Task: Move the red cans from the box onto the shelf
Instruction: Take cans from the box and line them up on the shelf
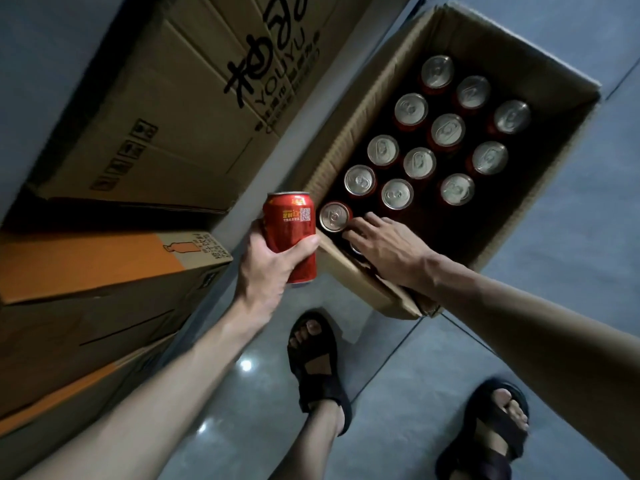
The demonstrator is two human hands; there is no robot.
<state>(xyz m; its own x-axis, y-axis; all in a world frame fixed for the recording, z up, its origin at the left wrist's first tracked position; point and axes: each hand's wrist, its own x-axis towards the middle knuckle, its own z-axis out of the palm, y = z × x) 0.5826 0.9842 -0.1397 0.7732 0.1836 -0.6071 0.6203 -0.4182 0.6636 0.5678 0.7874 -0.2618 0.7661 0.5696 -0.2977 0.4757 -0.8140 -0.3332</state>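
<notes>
Our left hand [266, 268] grips a red can [290, 233] — the next can [334, 216] stands upright just beside our right hand [384, 244], grasp unclear.

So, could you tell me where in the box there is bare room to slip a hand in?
Bare floor lies between the right hand, the nearest right-row can and the box's right wall. Cans crowd the left wall.

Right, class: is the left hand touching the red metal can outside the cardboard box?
Touching. The head view shows the left hand with thumb and fingers curled round the red metal can.
</notes>
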